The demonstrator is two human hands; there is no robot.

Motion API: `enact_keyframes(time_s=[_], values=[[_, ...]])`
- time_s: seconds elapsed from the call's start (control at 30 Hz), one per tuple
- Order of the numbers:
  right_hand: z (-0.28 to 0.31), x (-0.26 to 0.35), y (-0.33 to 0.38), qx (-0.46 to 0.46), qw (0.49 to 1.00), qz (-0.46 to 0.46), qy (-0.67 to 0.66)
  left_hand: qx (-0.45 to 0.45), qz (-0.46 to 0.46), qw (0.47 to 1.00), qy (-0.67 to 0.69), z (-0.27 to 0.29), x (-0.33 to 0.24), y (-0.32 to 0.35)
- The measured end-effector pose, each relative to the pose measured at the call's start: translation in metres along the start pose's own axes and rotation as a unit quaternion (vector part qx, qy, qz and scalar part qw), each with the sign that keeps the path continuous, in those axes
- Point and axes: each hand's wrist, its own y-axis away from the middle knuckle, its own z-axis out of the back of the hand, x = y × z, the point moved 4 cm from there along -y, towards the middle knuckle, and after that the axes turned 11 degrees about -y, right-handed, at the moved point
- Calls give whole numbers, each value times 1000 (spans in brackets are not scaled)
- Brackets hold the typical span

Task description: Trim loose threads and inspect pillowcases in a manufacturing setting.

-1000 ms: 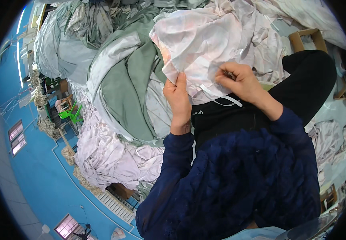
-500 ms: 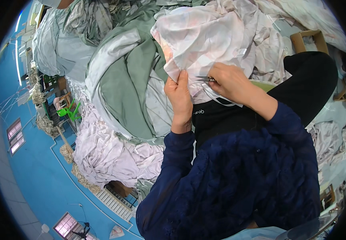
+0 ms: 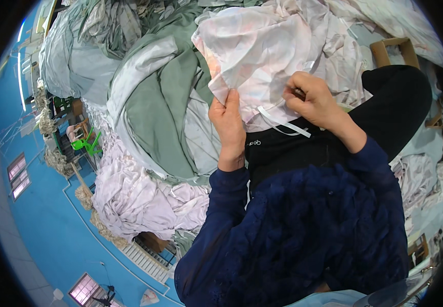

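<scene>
Resting pale pink cloth [image 3: 262, 46] just beyond black trousers [image 3: 283, 148], probably to support its bulk. Pinching its near left edge in left hand [image 3: 226, 116], likely for steadiness. Clenching right hand [image 3: 314, 102] alongside, hiding any contents; cannot tell of anything grasped. Trailing white tape [image 3: 296, 129] nearby. Crowding the left with green fabric [image 3: 155, 117], apparently limiting room; showing cardboard box [image 3: 380, 52] far right.

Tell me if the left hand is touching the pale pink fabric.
Touching: the head view shows the left hand pinching the pale pink fabric near its edge.
</scene>
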Motion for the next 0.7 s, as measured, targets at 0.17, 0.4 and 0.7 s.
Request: enact_keyframes(time_s=[0.17,0.4,0.7], values=[[13,-17,8,-49,992,-87,-77,-27,-13,999,15,-1,-1,0],[129,19,30,-193,861,-70,-465,-57,-10,996,67,7,-4,-9],[425,15,112,-431,890,10,-150,-92,-57,993,54,30,-8,-27]])
